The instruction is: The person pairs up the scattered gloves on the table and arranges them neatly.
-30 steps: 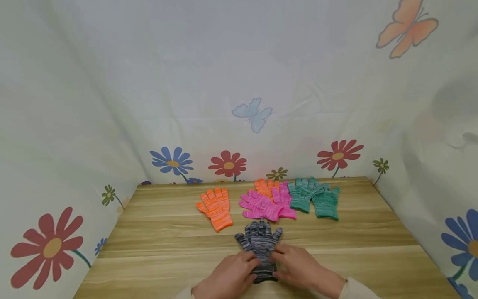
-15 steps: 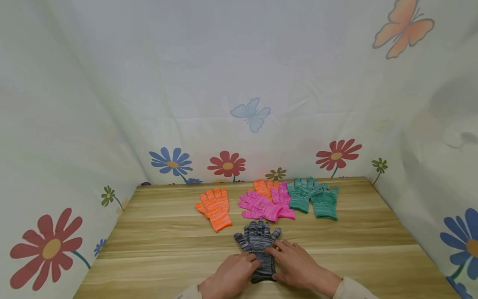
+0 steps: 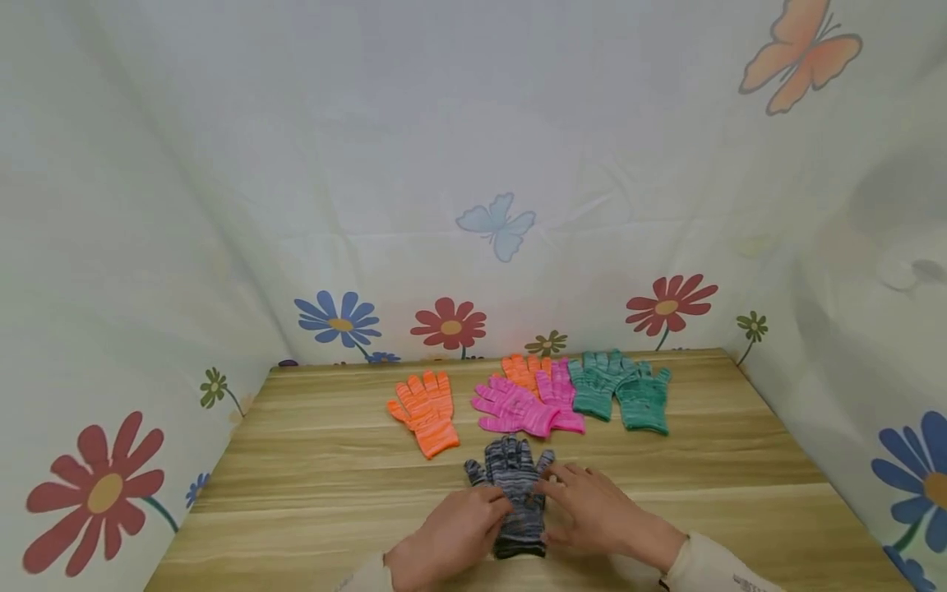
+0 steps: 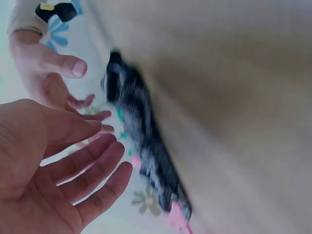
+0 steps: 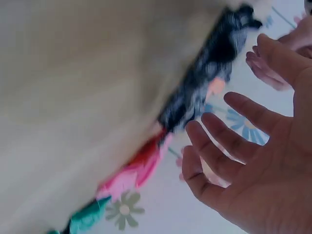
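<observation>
Flower-printed cloth (image 3: 473, 107) is hanging, faintly creased, behind a wood-grained desk (image 3: 318, 510). Compared with half a second ago, the left grip (image 3: 462, 522) and the right grip (image 3: 595, 514) are sitting slightly farther up the gray-and-black knit glove (image 3: 519, 473), while the brighter gloves are staying put; attention seems to be centring on this dark item alone. It is lying flat between both grips, its fingers pointing away, with a digit sticking out on either side, so it may be a stacked pair. Neither grip is holding anything: fingers are bending loosely at its edges, and contact is remaining unclear. Its knit is showing streaky bands and a darker cuff. Beyond the left grip, an orange glove (image 3: 425, 411) is spreading its fingers. Beyond the right grip, green gloves (image 3: 644, 403) are overlapping; between these, soft pink gloves (image 3: 514, 409) are partly covering another orange glove (image 3: 527, 372).
</observation>
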Available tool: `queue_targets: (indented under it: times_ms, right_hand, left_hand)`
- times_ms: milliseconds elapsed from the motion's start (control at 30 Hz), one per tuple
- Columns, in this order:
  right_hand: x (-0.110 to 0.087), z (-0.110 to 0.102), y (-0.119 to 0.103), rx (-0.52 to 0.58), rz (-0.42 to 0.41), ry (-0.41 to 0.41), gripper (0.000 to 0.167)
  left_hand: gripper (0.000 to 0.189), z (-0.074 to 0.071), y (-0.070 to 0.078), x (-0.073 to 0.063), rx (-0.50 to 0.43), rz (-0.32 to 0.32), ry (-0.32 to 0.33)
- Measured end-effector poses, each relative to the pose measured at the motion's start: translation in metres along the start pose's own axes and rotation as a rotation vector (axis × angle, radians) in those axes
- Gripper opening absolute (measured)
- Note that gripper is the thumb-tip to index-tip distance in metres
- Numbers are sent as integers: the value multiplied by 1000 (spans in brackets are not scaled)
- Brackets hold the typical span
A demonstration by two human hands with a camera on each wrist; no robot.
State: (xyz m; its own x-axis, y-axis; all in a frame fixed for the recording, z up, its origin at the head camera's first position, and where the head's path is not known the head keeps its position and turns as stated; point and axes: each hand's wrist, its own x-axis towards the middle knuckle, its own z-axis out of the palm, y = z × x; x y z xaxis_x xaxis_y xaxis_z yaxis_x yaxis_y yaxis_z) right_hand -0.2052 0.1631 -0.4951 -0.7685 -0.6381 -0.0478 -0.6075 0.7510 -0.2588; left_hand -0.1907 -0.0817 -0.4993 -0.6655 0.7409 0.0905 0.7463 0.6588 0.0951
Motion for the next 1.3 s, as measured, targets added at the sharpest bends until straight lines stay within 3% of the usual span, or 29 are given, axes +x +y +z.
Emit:
queue_targets:
  times_ms: [167, 300, 467, 733, 967, 1200, 1300]
  right_hand:
    - [8, -12, 10, 17, -55, 7, 51]
    - [11, -6, 14, -28, -115, -25, 50]
    - [15, 3, 14, -92, -145, -54, 49]
    - [22, -4, 16, -81, -121, -68, 52]
    - [22, 3, 12, -93, -158, -163, 56]
    - [15, -4, 11, -70, -155, -103, 54]
    - [12, -9, 11, -51, -135, -77, 50]
  left_hand:
    - [29, -3, -14, 8, -42, -44, -78]
    - [39, 4, -19, 11, -59, -18, -146]
    - [44, 9, -25, 10, -104, -61, -202]
    - [46, 5, -34, 18, -104, -104, -148]
    - [59, 14, -38, 17, -79, -132, -216]
    - [51, 10, -33, 18, -52, -76, -163]
    - [48, 7, -29, 20, -57, -46, -172]
